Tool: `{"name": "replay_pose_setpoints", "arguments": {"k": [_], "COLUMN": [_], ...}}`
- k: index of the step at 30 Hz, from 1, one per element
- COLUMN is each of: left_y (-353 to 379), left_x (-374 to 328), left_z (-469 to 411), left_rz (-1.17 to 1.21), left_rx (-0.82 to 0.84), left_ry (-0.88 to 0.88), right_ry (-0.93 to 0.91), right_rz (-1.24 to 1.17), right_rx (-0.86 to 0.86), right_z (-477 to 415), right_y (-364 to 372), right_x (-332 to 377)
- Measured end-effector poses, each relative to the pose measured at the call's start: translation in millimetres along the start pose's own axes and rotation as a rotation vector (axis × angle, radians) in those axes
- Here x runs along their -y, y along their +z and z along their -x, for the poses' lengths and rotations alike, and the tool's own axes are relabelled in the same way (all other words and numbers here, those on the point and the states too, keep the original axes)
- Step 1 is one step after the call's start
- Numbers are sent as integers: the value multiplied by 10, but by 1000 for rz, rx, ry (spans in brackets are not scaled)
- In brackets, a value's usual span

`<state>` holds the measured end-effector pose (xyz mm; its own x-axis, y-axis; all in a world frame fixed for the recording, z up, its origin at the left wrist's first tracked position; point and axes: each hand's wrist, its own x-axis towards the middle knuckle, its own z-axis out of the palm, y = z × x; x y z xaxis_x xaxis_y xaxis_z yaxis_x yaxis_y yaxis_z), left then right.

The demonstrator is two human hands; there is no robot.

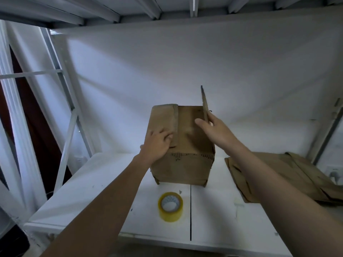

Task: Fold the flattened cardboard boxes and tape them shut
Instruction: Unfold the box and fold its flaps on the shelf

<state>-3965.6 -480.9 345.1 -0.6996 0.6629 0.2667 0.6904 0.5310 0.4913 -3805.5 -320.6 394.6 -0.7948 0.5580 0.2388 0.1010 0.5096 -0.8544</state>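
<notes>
Box (pixel 182 169): brown cardboard, upright at mid-worktop (pixel 92 191), top partly closed.
Left flap (pixel 163 115): folded down over the opening.
Right flap (pixel 204 102): standing upright at the box's right edge.
Left grip (pixel 157 143): fingers spread on the left flap, pressing it, grasping nothing.
Right grip (pixel 211 127): pinches the right flap, thumb on its inner face, fingers behind.
Tape (pixel 170 206): yellowish roll, lying flat on the worktop just in front of the box, untouched.
Flat boxes (pixel 278 173): stacked on the worktop to the right, apart from the box.
</notes>
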Motion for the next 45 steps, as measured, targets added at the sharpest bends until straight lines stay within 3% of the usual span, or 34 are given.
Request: {"name": "replay_pose_setpoints", "arguments": {"k": [4, 8, 14, 23, 31, 38, 45], "left_y": [82, 134, 143, -250, -318, -260, 359], "left_x": [160, 245, 130, 282, 1049, 1247, 1304], "left_z": [-135, -205, -277, -238, 57, -104, -19], "left_rz": [-95, 1, 178, -79, -146, -64, 2], "left_rx": [-76, -137, -227, -407, -308, -276, 18], "left_ry": [67, 40, -84, -152, -271, -244, -287], "right_ry": [35, 14, 3, -13, -70, -7, 55], "right_rz": [212, 504, 373, 154, 226, 234, 322], "right_rx": [115, 153, 24, -16, 126, 131, 147], "right_z": [-132, -250, -372, -400, -450, -436, -406], "right_y": [295, 405, 336, 906, 1610, 1577, 1356], "right_x": [-178, -480, -572, -545, -540, -645, -1040]}}
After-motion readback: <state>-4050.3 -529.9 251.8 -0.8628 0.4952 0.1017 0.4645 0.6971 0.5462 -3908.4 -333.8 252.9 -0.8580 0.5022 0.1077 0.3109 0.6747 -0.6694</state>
